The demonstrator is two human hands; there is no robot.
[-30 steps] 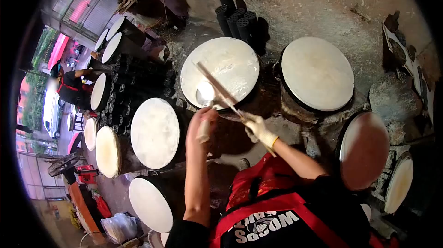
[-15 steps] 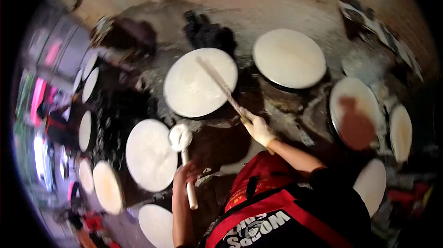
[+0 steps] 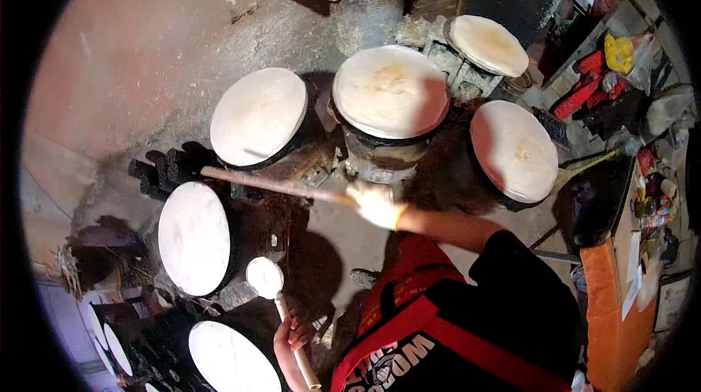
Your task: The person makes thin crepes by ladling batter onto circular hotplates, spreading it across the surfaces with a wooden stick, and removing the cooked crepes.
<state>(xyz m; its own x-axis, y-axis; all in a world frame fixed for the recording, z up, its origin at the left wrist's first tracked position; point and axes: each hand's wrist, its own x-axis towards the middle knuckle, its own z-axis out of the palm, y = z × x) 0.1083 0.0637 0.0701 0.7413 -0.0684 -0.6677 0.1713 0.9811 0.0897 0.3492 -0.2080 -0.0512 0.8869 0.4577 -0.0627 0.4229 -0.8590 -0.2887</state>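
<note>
Head view: A person in a black short-sleeved shirt [image 3: 526, 290] and a red apron [image 3: 427, 257] works among round, white-topped drums, a tool in each hand. Bold white capitals run across the shirt; "WO" can be read, while the rest is cut off by the frame's lower edge. Printing on packets [image 3: 657, 202] at far right is too small to make out.

The right hand [image 3: 376, 204], in a white glove with a yellow cuff, grips one end of a long, pale wooden stick [image 3: 277, 186]. The stick slants across the gap between an upper white drum top [image 3: 259, 116] and a lower one [image 3: 193, 239]. The bare left hand [image 3: 296, 331] is wrapped around the pale handle of a round-bowled white ladle [image 3: 266, 279], its bowl between the lower top and another white disc [image 3: 234, 357]; how high it hangs cannot be told.

Black perforated cylinders [image 3: 171, 169] stand near the stick's far end. A browned white top [image 3: 392, 90] sits beyond the gloved hand, and another [image 3: 515, 151], half shadowed, to its right. An orange board [image 3: 621, 319], a yellow plastic bag [image 3: 619, 52] and red cloth [image 3: 584, 85] crowd the right side. The right forearm and shirt block part of the floor.
</note>
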